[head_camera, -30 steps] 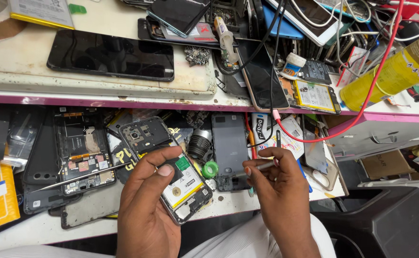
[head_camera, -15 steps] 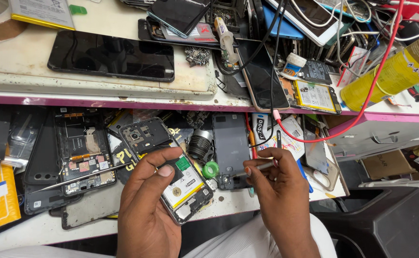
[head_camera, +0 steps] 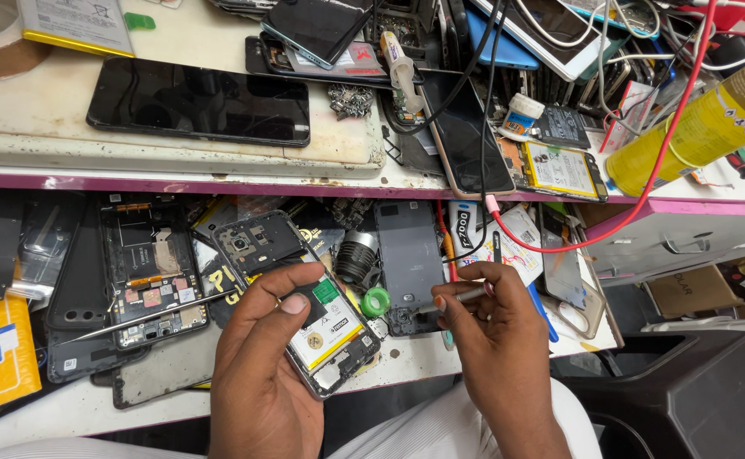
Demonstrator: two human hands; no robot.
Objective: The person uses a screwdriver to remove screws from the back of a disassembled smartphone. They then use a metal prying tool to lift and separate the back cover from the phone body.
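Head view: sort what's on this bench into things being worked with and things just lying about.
In hand:
- left hand holds the opened phone
- right hand holds a thin metal tool

Lying about:
- black phone
- yellow can
- red cable
- green ring
- tweezers

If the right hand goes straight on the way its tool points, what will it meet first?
The right hand holds a thin metal tool pointing left. Straight on, it would probably first meet the lower end of the grey phone back cover, then the green ring; depth is unclear.
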